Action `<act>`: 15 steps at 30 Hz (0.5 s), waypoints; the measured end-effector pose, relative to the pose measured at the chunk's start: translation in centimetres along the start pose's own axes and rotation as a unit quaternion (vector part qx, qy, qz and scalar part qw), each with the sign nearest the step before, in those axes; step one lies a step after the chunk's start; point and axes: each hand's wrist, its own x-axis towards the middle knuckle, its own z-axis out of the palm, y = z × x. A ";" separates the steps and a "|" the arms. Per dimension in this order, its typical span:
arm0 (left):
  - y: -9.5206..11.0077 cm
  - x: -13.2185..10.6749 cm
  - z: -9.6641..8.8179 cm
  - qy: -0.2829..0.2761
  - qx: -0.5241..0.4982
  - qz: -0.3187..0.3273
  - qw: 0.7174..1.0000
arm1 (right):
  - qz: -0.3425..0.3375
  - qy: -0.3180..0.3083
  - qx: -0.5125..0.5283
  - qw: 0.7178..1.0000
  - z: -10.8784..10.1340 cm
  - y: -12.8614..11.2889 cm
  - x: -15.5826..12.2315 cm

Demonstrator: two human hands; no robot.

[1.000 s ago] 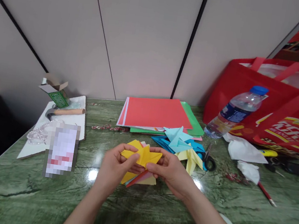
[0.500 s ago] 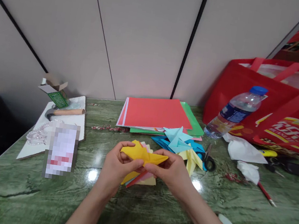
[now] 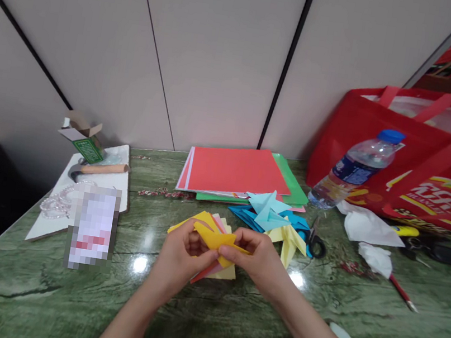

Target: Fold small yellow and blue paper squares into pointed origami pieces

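"In the head view, what are we holding?"
"We are gripping a folded yellow paper [image 3: 216, 240]. Our left hand [image 3: 177, 260] is curling around its left side, partly open; our right hand [image 3: 261, 262] is pinching its right end."
"Where?"
"We are holding it over coloured sheets [image 3: 228, 273] on the surface [image 3: 189, 327]."

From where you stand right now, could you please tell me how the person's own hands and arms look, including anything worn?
The left hand and right hand are bare, without gloves; no ring, watch or bracelet shows, though parts are hidden. The left forearm and right forearm are uncovered, with no sleeve in view.
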 end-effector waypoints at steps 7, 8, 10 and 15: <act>-0.5 0.2 -0.3 -0.010 0.006 -0.009 1.000 | 0.008 0.021 0.038 0.999 0.1 0.4 0.3; -0.6 0.3 -0.3 -0.010 0.009 -0.005 1.000 | 0.012 0.032 0.046 0.998 0.1 0.4 0.3; -0.7 0.3 -0.3 -0.009 0.010 0.010 1.000 | 0.018 0.048 0.066 0.996 0.1 0.3 0.4; -0.8 0.3 -0.4 -0.023 -0.007 0.040 0.999 | 0.028 0.029 0.084 0.996 0.1 0.5 0.4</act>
